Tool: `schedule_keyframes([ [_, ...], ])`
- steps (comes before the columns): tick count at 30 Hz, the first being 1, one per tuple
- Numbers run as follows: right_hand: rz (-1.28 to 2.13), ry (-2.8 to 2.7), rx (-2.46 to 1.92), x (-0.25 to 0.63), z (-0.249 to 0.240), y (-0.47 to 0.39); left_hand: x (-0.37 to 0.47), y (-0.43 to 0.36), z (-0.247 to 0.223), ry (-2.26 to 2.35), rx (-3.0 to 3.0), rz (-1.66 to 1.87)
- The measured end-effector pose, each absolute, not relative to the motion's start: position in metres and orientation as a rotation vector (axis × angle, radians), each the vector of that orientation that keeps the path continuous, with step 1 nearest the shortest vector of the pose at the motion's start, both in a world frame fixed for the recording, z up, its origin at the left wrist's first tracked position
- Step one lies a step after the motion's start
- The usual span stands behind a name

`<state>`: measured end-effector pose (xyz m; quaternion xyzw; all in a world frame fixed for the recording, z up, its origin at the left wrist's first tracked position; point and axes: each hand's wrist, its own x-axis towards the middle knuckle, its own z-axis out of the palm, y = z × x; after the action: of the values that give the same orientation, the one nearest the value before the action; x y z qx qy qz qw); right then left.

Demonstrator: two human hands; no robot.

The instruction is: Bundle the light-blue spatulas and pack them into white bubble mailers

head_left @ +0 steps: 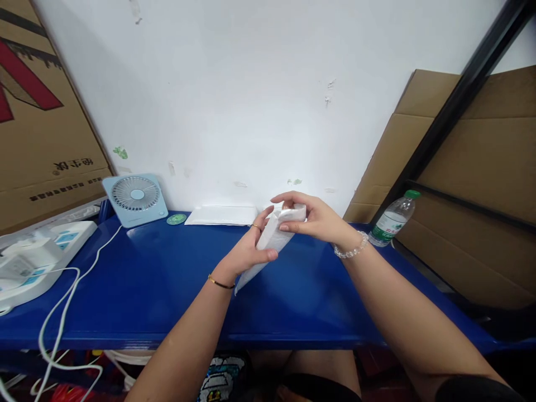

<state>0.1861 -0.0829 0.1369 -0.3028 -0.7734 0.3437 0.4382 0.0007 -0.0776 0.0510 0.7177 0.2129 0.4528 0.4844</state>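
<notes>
Just in front of you, a thin white pouch [278, 235] slants above the blue surface [180, 290], your left-hand grip [247, 248] clamped on its side with the thumb across the near face, your right-hand grip [320, 216] pinched on the folded upper end. Its low corner points down past your left wrist; whether anything lies inside cannot be told. The pouch could crease or tear at the fold if your two hands pull against each other, and an easing left thumb might let it slip down. The beaded bracelet [350, 250] on your right wrist might snag a loose edge. To your left, a white cable [99, 252] loops past a power strip [77, 237] loaded with plugs; an arm hooking it could tug the small blue fan [136, 194] over. A green-capped bottle [392, 220] at right rear stands in the way of a wide right elbow. Farther back, a green disc [176, 219] and flat white sheets [221, 215] lie near the pale wall [251, 100], flanked by a printed carton [54, 128] on your left and cardboard panels [481, 223] behind a black frame [460, 99] on your right.
</notes>
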Motion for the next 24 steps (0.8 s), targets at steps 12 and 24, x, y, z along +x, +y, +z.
schedule_keyframes([
  [12,0.380,-2.024,-0.858,0.174,0.146,-0.086,-0.004,-0.077,0.050,0.928,1.781,1.232],
  [24,1.023,-1.156,-1.021,0.122,0.079,0.065,-0.048,-0.045,0.031,1.373,1.363,2.079],
])
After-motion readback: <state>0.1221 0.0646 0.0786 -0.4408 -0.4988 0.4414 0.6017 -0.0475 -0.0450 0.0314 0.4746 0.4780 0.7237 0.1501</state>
